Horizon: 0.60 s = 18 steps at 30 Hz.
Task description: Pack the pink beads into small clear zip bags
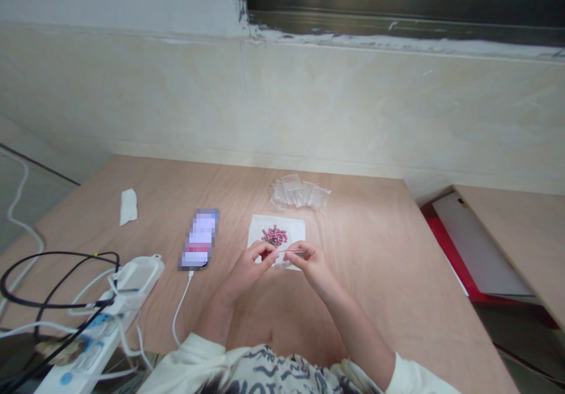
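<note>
My left hand [257, 260] and my right hand [312, 262] come together over the near edge of a white square sheet [297, 231]. Stretched between their fingertips is a thin pinkish-red strand [283, 251], which looks like thread. Both hands are closed in a pinch on it. Just beyond the fingers, a small heap of pink bead-like pieces [274, 235] lies on the sheet. Dark or metallic bits show among the pieces, too small to make out. My fingers cover the lower part of the sheet.
Small clear plastic bags [300, 194] lie behind the sheet. To the left are a phone [199, 238] on a white cable [180, 303], a white paper scrap [128, 207] and a power strip [132, 282] with tangled cords. A wall [247, 105] closes off the wooden table's [388, 252] far side.
</note>
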{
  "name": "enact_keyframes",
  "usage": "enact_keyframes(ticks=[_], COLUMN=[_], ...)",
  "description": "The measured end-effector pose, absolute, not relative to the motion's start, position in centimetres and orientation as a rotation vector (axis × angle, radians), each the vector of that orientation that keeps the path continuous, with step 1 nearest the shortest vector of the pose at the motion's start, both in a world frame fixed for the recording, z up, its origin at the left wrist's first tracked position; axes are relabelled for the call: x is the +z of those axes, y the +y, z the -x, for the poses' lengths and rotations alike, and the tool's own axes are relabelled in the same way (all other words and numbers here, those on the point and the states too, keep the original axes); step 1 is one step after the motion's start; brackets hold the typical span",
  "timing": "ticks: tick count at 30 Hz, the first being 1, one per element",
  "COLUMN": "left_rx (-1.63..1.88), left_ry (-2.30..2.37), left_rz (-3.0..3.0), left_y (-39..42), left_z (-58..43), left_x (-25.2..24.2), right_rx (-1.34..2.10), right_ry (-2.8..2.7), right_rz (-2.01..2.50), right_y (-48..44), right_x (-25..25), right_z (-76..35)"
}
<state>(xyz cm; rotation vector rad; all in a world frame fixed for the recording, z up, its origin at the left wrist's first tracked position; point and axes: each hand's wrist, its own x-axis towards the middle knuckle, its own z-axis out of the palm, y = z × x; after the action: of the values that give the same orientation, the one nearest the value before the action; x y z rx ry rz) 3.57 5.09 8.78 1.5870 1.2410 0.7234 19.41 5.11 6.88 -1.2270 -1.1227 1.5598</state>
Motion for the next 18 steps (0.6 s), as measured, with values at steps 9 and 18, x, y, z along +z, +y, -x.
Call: enact_keyframes(ticks=[9, 18], left_rx=[0.742, 0.723], left_ry=[1.264, 1.261], left_rz=[-1.672, -1.58], left_y=[5.4, 5.3], left_z=[-4.1, -3.2], left_x=[8.5, 8.1], right_rx=[1.641, 1.627], right_ry=[-1.09, -1.009], right_rz=[1.217, 1.172], right_y=[5.2, 5.1], right_x=[6.5, 7.0], right_z=[-20.1, -20.7])
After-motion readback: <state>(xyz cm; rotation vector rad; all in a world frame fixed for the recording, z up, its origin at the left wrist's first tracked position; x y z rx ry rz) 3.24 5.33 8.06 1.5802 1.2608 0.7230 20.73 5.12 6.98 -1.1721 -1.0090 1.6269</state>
